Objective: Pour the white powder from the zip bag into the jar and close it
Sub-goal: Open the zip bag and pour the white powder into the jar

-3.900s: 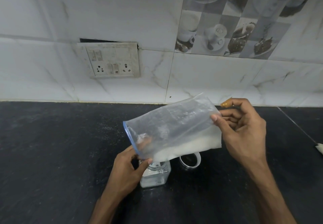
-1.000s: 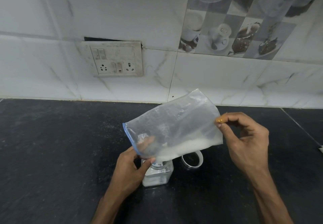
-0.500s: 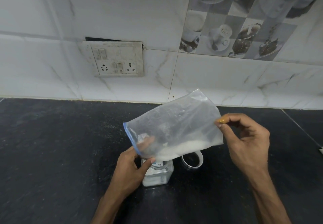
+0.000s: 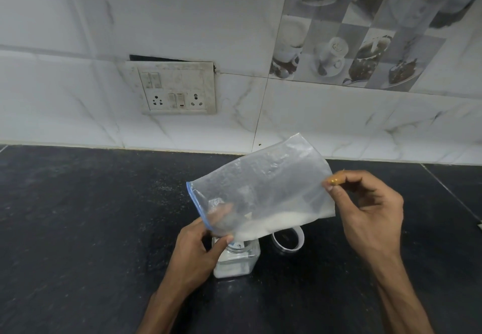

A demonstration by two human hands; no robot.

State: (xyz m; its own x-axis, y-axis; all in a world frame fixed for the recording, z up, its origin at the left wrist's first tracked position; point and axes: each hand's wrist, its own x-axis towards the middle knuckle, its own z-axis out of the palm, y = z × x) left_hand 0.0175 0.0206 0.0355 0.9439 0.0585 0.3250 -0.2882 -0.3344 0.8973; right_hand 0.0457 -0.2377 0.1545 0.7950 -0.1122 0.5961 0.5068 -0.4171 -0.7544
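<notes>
L hand (image 4: 198, 253) grips zip bag (image 4: 260, 190) at its blue mouth edge, right over jar (image 4: 236, 258). R hand (image 4: 365, 213) pinches bag's far edge at 3 o'clock, raised. White powder (image 4: 271, 225) sits along bag's lower edge (some in jar too). Lid (image 4: 287, 241) is just beside jar at 2 o'clock. Worktop (image 4: 78, 229) runs wide toward 9 o'clock.

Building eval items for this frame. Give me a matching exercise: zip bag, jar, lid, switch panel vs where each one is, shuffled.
Things
1. zip bag
2. jar
3. lid
4. switch panel

Places
A. fixed to the wall tiles
B. lying on the counter, right of the jar
C. upright on the counter, open, under the bag's mouth
D. held tilted by left hand and right hand

Pairs: 1-D, 2-C, 3-B, 4-A
</notes>
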